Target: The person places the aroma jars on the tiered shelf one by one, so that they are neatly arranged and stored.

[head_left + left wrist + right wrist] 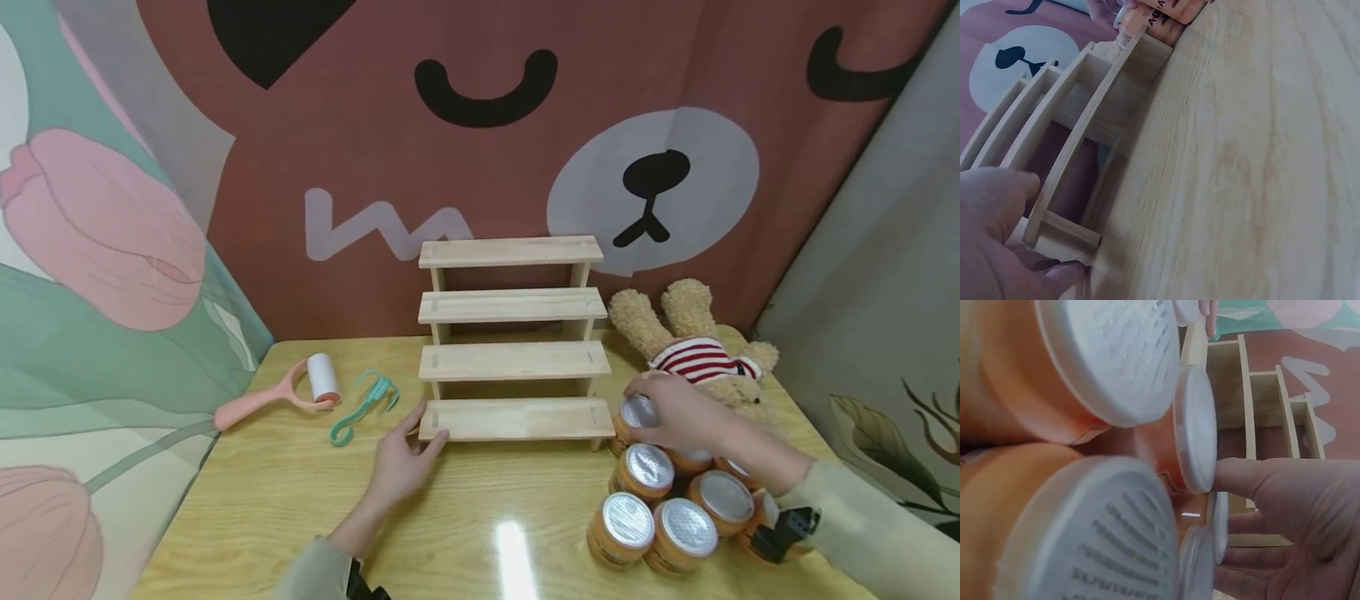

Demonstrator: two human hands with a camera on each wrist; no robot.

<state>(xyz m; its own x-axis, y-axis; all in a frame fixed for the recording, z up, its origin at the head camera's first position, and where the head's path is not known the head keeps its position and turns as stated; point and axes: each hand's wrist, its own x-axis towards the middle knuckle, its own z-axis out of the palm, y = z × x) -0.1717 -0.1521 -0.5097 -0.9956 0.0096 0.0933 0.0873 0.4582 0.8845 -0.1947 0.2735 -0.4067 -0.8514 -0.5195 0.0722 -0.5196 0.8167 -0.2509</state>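
A four-step wooden shelf (513, 363) stands at the middle of the table against the backdrop. My left hand (417, 440) holds the left end of its lowest step, thumb on one side and fingers on the other; the left wrist view shows the hand (1004, 250) pinching that end of the shelf (1085, 144). Just right of the shelf, my right hand (663, 410) grips an orange jar (636, 414) with a silver lid from above. In the right wrist view the fingers (1285, 500) curl beside the jar's lid (1196, 428).
Several more orange jars (652, 521) are clustered at the front right. A teddy bear (697, 354) in a striped shirt lies behind them. A pink lint roller (296, 392) and a teal hook (363, 404) lie left of the shelf. Curtains enclose the table.
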